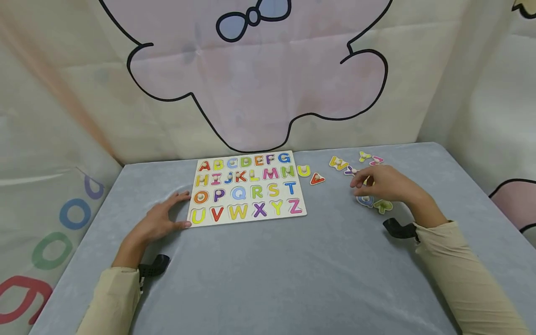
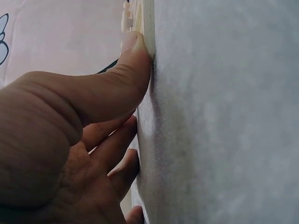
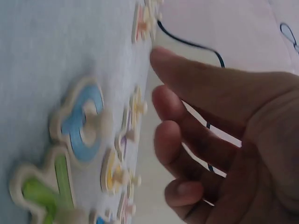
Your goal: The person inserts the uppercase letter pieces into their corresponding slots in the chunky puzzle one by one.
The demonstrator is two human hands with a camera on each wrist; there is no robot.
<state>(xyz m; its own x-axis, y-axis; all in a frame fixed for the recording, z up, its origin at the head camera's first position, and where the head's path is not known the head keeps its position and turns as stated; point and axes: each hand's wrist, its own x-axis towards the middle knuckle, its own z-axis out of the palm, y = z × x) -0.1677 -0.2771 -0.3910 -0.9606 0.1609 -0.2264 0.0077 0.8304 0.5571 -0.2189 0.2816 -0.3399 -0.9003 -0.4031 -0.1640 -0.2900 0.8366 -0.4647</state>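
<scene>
My left hand rests at the left edge of a white alphabet board. Its thumb touches the board's side in the left wrist view, fingers spread along the cloth. Over loose letter pieces at the right hovers my right hand, fingers loosely bent, with nothing visible between thumb and fingertips. Below it lie a blue letter piece and a green letter piece, both with pegs. Beyond are a yellow W piece, a purple X piece and a pink piece; others are partly hidden by the hand.
A yellow U piece and a red V piece lie just right of the board. A yellow-green Y piece is near the back edge. Grey cloth covers the table, with a printed curtain behind it.
</scene>
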